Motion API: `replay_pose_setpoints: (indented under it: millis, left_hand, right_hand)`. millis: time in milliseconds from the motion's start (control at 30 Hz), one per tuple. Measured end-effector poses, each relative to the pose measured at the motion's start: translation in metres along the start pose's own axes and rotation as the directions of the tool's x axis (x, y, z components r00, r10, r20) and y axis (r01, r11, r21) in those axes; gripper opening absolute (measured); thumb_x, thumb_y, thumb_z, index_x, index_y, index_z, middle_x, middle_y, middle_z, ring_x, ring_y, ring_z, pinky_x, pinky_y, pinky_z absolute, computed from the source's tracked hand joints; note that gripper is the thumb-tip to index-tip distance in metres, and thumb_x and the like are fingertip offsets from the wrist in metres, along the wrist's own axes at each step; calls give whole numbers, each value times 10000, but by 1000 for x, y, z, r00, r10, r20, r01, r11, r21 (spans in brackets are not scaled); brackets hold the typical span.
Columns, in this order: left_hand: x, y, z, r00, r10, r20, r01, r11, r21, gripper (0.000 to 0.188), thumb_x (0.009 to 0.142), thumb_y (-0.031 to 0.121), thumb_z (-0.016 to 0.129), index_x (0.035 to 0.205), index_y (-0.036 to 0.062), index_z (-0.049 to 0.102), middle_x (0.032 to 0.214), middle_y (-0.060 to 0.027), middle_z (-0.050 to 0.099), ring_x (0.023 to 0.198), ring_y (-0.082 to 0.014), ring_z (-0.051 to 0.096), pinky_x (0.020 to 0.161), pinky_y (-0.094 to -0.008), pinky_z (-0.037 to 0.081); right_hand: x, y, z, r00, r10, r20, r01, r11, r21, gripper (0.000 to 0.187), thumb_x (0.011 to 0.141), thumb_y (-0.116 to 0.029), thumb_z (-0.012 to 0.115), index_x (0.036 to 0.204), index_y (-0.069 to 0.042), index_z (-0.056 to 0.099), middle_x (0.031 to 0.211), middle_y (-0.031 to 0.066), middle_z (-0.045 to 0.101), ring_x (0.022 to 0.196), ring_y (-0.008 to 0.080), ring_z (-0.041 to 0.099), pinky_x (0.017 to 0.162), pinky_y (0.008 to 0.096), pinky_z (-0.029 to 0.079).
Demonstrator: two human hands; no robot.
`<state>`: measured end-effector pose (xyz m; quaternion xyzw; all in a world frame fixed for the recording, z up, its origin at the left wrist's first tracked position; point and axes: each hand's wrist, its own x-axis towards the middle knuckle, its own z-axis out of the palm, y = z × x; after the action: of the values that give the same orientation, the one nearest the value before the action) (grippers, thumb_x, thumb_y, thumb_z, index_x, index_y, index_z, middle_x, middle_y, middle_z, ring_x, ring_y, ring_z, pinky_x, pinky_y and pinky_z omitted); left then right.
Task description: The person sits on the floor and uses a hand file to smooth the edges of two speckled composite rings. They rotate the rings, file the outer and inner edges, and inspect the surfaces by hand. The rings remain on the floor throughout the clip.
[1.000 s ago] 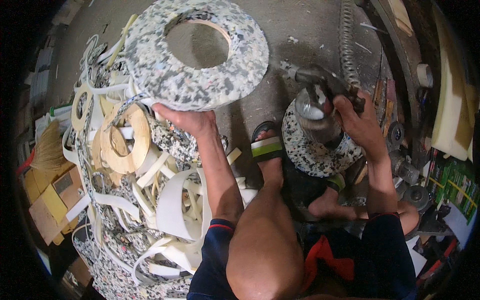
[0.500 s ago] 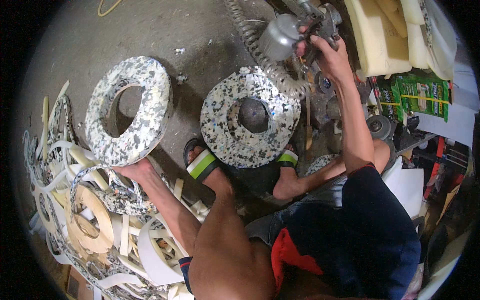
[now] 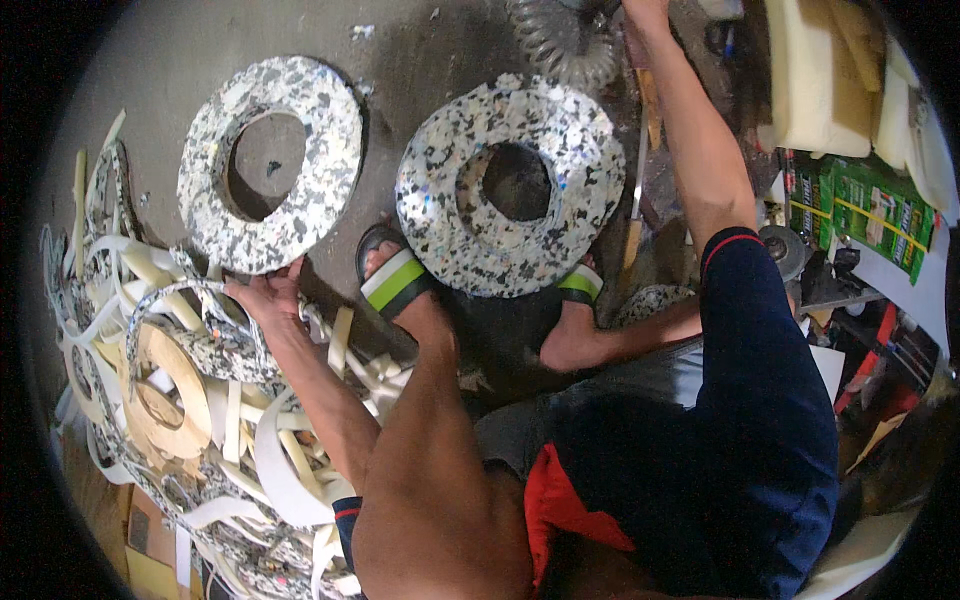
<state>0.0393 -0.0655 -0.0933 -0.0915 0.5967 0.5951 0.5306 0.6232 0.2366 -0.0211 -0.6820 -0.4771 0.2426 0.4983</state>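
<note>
My left hand [image 3: 268, 298] is at the near edge of a speckled black-and-white foam ring [image 3: 325, 185], its fingers tucked partly under the rim and closed on it. A second, thicker-looking ring of the same speckled foam [image 3: 425, 215] lies on the floor between my sandalled feet. My right arm reaches up to the top edge, where the view cuts off most of my right hand [image 3: 646, 10]. Beside it shows only a grey bit of the spray gun [image 3: 592, 4]; the fingers on it are out of view. A clear coiled hose [image 3: 570, 50] hangs just below.
Foam offcuts and strips [image 3: 240, 430] pile up at the left, with a pale ring-shaped piece [image 3: 195, 420] among them. Yellowish foam blocks [image 3: 820, 80] stand at the upper right. Below them are green packets [image 3: 880, 220], a round metal disc [image 3: 783, 250] and a red-edged tool [image 3: 875, 350].
My right hand and the spray gun have moved up, mostly out of view. The left foam ring has turned and looks rounder, my left hand still at its edge. The whole view has shifted.
</note>
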Motion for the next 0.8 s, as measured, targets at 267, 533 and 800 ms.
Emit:
replay_pose_setpoints:
  millis: [267,533,800]
  left_hand:
    - [-59,-30,-19,974,-1,-227,48,978,201,588,1067,520,337,1120,-25,554,1080,-184,630,937,-344,667,776,-485,596]
    - [-111,-109,55,934,-192,301,-50,763,644,434,972,284,683,1244,-51,635,1036,-134,719,940,-181,705,771,-287,543]
    - [-105,-104,65,893,-293,342,-149,524,838,380,964,244,669,1203,-52,662,929,-62,687,777,-108,616,699,-264,517]
  right_hand:
    - [-23,10,-8,979,190,75,-196,977,81,445,954,-253,692,1287,18,574,1111,122,679,983,238,639,845,359,511]
    - [-66,1,-35,985,169,22,-158,954,-254,531,879,-292,746,1262,50,609,1154,163,683,992,277,661,884,397,505]
    - [-238,16,-75,880,251,404,87,749,-657,691,874,-550,718,1286,2,661,1199,231,706,1112,329,680,997,393,501]
